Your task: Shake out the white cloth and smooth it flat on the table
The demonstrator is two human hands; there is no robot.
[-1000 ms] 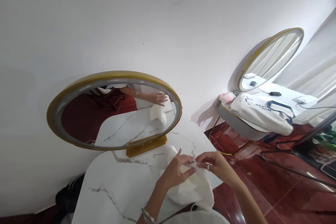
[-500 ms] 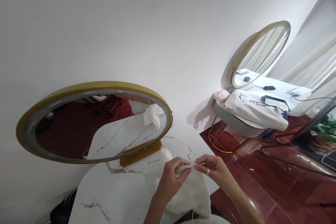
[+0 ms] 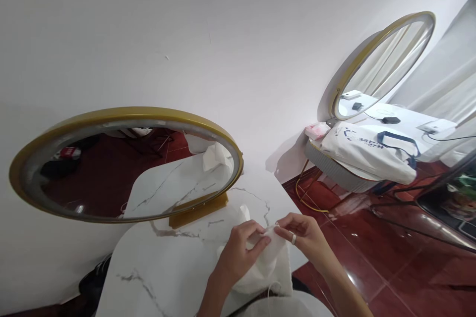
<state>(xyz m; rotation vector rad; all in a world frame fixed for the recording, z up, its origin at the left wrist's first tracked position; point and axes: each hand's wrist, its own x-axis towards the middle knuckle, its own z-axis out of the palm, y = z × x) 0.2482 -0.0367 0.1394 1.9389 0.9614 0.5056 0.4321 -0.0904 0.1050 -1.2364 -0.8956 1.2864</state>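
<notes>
Over the right part of the white marbled table (image 3: 159, 262), my left hand (image 3: 247, 242) pinches a soft white cloth (image 3: 266, 267) between thumb and fingers. My right hand (image 3: 297, 233), with a pale ring on one finger, pinches the same cloth just to the right. The fingertips of both hands are close together. White material hangs below them over the table's front edge, and a white peak of it stands behind my left hand. A thin white cord (image 3: 273, 290) loops at the bottom. Fine detail between the fingertips is too small to tell.
A gold-framed oval mirror (image 3: 130, 114) stands on the table at the left. To the right are a second mirror (image 3: 386, 64), a white printed bag (image 3: 372, 151), a pink-and-white packet (image 3: 317, 131) and a black charger (image 3: 390, 120). A dark bag (image 3: 92, 280) lies low at left.
The view has shifted slightly. My fingertips have drawn a little closer together, and the white cloth between and below them hangs differently. Both hands keep their pinch.
</notes>
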